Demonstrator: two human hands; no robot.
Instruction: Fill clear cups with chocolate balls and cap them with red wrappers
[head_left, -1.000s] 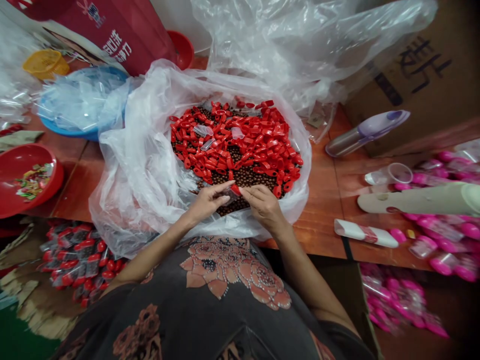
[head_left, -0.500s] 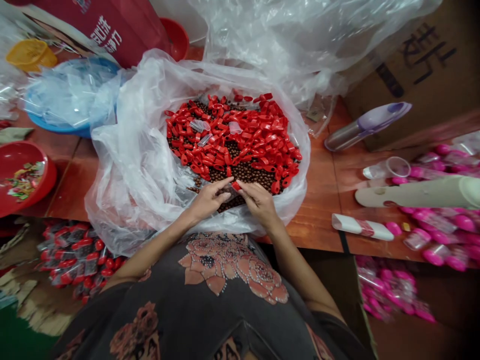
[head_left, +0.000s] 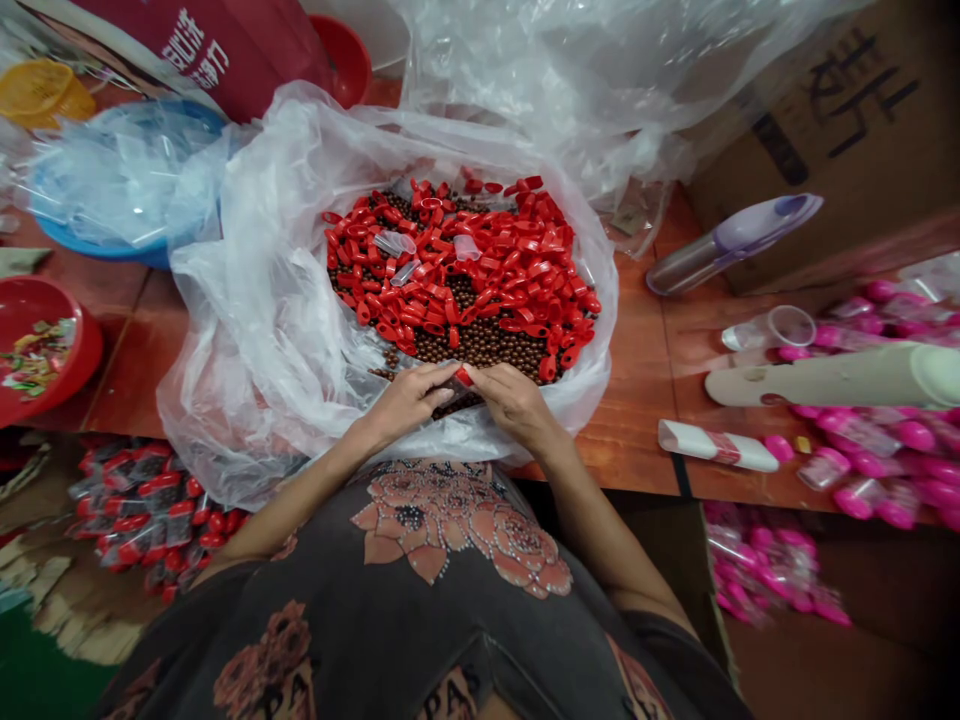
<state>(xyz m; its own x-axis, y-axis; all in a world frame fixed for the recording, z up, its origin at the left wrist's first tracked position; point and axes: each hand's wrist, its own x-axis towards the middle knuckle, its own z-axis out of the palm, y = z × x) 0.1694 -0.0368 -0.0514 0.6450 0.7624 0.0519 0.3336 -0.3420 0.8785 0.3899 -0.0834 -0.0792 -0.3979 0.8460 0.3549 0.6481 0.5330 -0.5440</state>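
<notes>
- What's on the tabletop (head_left: 630, 420)?
- A red bowl (head_left: 88, 360) with little colored bits in it, and a blue tub (head_left: 97, 250) full of clear plastic.
- What's on the other side?
- Lots of pink packs (head_left: 885, 470), a purple and silver bottle (head_left: 739, 240), and a big brown box (head_left: 847, 130).

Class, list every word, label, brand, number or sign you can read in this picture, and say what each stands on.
"PA": on the dark floral top, cut off by the picture's edge.
White Chinese characters on the red bag: too slanted to read surely.
Black Chinese characters on the cardboard box: too cut off to read surely.
</notes>
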